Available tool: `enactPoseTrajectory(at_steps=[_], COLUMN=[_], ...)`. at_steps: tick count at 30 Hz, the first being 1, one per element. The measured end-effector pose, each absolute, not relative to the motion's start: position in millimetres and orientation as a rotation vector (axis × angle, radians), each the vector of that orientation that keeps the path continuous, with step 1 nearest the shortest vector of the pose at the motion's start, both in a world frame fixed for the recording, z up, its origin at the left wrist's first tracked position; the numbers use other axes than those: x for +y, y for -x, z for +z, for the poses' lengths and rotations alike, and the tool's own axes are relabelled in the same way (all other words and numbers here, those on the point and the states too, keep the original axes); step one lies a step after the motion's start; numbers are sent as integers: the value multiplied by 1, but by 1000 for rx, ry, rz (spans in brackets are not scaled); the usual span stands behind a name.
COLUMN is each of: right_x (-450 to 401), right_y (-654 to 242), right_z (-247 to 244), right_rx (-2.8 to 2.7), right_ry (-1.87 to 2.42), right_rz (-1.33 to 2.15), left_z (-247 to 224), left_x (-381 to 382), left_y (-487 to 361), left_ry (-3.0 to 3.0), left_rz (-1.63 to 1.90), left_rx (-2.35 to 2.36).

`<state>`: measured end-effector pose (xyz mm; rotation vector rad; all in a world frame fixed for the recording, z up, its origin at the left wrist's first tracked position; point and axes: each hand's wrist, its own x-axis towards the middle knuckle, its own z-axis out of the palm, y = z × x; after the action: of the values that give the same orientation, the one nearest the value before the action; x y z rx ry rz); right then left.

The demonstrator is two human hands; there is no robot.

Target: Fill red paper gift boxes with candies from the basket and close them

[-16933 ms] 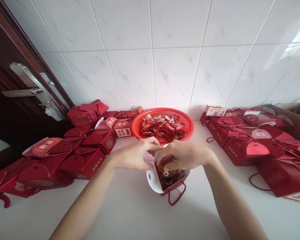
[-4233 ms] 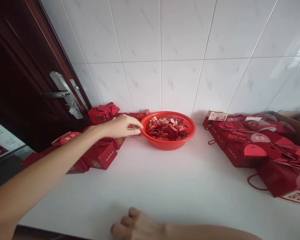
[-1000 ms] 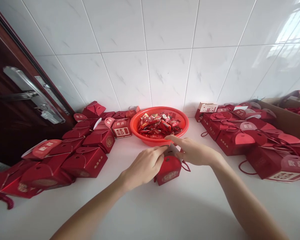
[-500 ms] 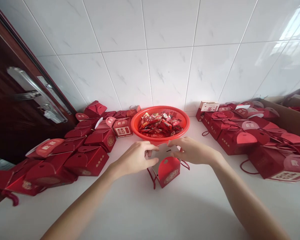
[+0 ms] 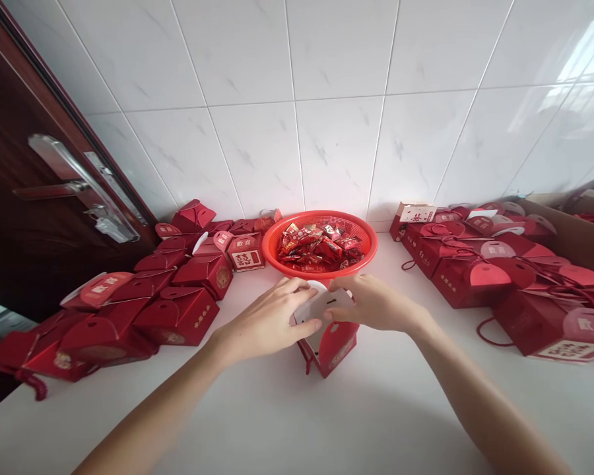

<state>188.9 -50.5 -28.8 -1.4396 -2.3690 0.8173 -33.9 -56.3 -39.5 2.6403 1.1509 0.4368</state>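
A red paper candy box (image 5: 337, 346) stands on the white tabletop in front of me, its pale inner flaps showing and its top unclosed. My left hand (image 5: 282, 313) grips the flaps on the box's left side, thumb in front and fingers curled behind. On the opposite side, my right hand (image 5: 363, 300) pinches the box's flap between thumb and fingers. A red cord hangs at the box's left side. Just behind both hands sits an orange-red plastic basket (image 5: 272, 260) of wrapped candies (image 5: 321, 247).
Several closed red boxes (image 5: 175, 316) are grouped on the left, near a dark door with a metal handle (image 5: 86, 188). More red boxes (image 5: 468, 280) with cords crowd the right. A cardboard carton (image 5: 569, 231) is at the far right. White tiles (image 5: 336, 152) cover the wall behind.
Both hands have drawn the box's flaps more upright, and the front flap has risen from its outward lean. My left hand has turned slightly over the box. The view has shifted a little.
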Motion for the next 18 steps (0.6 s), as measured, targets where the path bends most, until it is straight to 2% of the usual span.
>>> enactPoseTrajectory(at_steps=[5, 9, 18], right_x=[-43, -39, -37], right_y=[-209, -213, -213], right_z=[-24, -26, -34], right_rx=[-2510, -2604, -2633], right_ry=[1242, 1272, 1417], right_rz=[1029, 1150, 1081], left_z=[-46, -51, -43], left_x=[-59, -61, -52], left_y=[44, 47, 68], left_ry=[-2542, -2447, -2402], left_rz=[426, 272, -30], left_rx=[1168, 1230, 1120])
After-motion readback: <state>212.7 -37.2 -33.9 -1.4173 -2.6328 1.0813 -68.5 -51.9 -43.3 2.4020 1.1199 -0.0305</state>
